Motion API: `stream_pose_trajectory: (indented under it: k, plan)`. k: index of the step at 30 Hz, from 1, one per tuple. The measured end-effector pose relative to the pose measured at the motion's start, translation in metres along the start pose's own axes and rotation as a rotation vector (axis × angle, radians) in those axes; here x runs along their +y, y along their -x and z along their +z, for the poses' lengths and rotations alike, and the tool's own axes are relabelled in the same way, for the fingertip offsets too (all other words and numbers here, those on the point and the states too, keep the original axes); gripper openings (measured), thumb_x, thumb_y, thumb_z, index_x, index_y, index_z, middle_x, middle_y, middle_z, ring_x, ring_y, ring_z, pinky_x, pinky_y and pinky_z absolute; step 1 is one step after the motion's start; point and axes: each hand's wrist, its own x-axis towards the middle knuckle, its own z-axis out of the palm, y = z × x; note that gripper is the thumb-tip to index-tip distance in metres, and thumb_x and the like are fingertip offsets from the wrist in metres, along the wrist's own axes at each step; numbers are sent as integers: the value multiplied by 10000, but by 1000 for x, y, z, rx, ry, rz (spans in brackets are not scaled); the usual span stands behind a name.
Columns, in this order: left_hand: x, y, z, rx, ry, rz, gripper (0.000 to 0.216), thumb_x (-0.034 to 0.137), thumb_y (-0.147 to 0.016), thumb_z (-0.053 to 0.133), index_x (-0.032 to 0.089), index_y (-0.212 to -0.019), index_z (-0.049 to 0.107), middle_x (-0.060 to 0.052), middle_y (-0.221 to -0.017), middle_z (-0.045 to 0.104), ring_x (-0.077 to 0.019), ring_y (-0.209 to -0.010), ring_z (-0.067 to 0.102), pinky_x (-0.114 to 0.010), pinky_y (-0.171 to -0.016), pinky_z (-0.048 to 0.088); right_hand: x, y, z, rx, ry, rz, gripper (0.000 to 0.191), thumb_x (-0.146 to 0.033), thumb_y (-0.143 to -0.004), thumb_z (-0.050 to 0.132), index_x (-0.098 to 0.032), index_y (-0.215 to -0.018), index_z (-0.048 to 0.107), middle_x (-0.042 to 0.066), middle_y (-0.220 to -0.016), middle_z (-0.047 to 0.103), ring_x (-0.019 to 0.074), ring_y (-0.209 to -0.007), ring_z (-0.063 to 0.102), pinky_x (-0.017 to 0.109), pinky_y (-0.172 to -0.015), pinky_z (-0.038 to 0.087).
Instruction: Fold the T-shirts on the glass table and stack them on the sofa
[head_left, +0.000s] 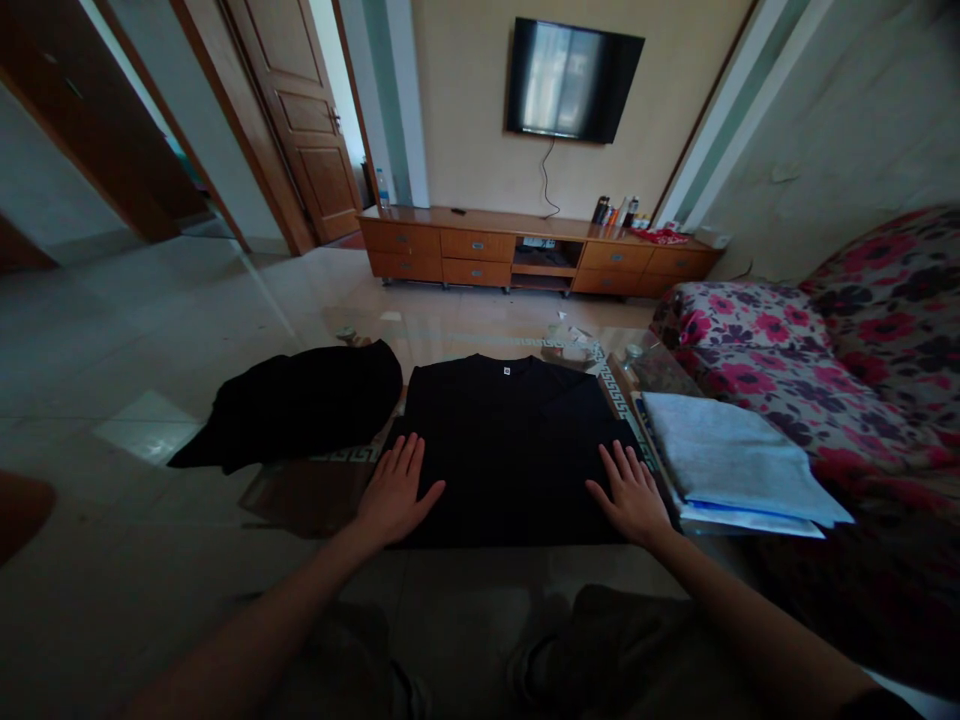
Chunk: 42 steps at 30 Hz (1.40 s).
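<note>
A black T-shirt (pixel 510 430) lies folded flat on a glass coffee table (pixel 315 490) in front of me, its collar and white label facing away. My left hand (pixel 394 492) rests flat on the shirt's near left corner, fingers spread. My right hand (pixel 632 492) lies flat on the near right corner, fingers also spread. Neither hand holds anything.
A crumpled black garment (pixel 300 405) lies left of the shirt. A stack of folded pale cloth (pixel 731 458) sits at the right. A floral sofa (pixel 840 360) stands on the right. A wooden TV cabinet (pixel 525 250) and wall television (pixel 574 78) are beyond; wooden doors (pixel 300 120) at left.
</note>
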Motion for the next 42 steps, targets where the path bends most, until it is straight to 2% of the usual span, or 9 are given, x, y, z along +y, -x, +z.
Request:
stream_pose_trajectory:
  k: [5,8,10,12,17,25,32,38,42]
  plan:
    - [7,-17,-4,2,-25,-93,818,675,-1009,235,76,-1522,453,-209,-1614,412,-391,-1526,314,-553,-1214,285,-13,-1,-11,17,-3,46,776,-670,-998,339,-230,-1636,313,123,-1697,260,362,-1552,218,568,-1189,280]
    - [11,-34,-7,50,-47,-115,777,680,-1003,235,135,-1493,495,-201,-1529,522,-401,-1441,438,-584,-1181,311,-15,-17,-21,39,-44,89,746,-680,-1003,316,-237,-1599,388,142,-1634,377,360,-1465,376,559,-1146,338]
    - [9,-47,-7,83,-58,-97,742,658,-1007,250,155,-1498,489,-186,-1519,535,-378,-1448,439,-575,-1213,267,-13,-34,-22,104,-57,119,726,-645,-1021,291,-222,-1606,374,140,-1654,339,346,-1490,344,539,-1177,308]
    - [5,-58,-5,102,-70,-85,748,642,-1008,277,128,-1519,462,-189,-1574,473,-356,-1508,361,-541,-1252,215,-10,-51,-17,132,-55,123,732,-619,-1028,290,-205,-1630,325,125,-1705,231,328,-1557,220,521,-1228,234]
    - [-17,-72,3,30,-44,-47,784,654,-1005,302,126,-1581,377,-174,-1661,345,-323,-1560,272,-506,-1259,234,1,-74,6,3,-64,123,790,-672,-1019,266,-195,-1648,291,116,-1728,157,281,-1595,121,473,-1272,165]
    - [-29,-69,3,16,-33,-9,748,621,-1022,304,142,-1593,368,-147,-1680,314,-293,-1566,266,-483,-1272,228,10,-69,10,13,-104,123,785,-676,-1018,256,-218,-1655,278,83,-1729,159,288,-1593,135,498,-1271,186]
    - [-27,-65,-3,45,-2,-48,672,521,-1052,263,116,-1569,402,-139,-1663,355,-268,-1558,291,-454,-1264,268,8,-59,3,19,-118,193,815,-673,-1023,221,-160,-1654,271,119,-1726,148,303,-1597,100,507,-1277,163]
    - [-25,-36,-12,-14,-24,93,642,535,-1055,301,228,-1619,329,-62,-1710,257,-248,-1587,203,-480,-1288,207,13,-35,-1,59,-73,35,719,-617,-1037,274,-232,-1644,315,41,-1735,123,274,-1600,102,491,-1292,138]
    - [-34,-29,-8,-57,-32,73,702,567,-1048,307,192,-1640,264,-83,-1718,220,-249,-1592,180,-475,-1290,201,20,-34,4,17,-78,18,733,-630,-1032,280,-232,-1648,302,47,-1740,73,274,-1600,103,477,-1286,183]
